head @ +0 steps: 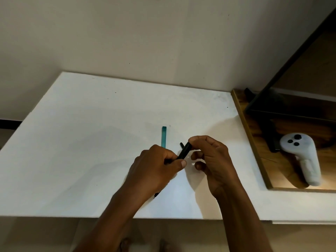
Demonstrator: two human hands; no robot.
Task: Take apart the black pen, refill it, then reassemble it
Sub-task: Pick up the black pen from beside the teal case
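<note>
The black pen is held slantwise above the white table, a little right of the middle. My left hand grips its lower barrel, and the pen's bottom tip pokes out below that hand. My right hand pinches the pen's upper end between thumb and forefinger. A short black piece lies on the table just behind the pen. A teal stick-like part lies on the table behind my left hand, pointing away from me.
A white handheld controller rests on a wooden shelf at the right of the table. A dark glass panel leans above that shelf. A plain wall stands behind the table.
</note>
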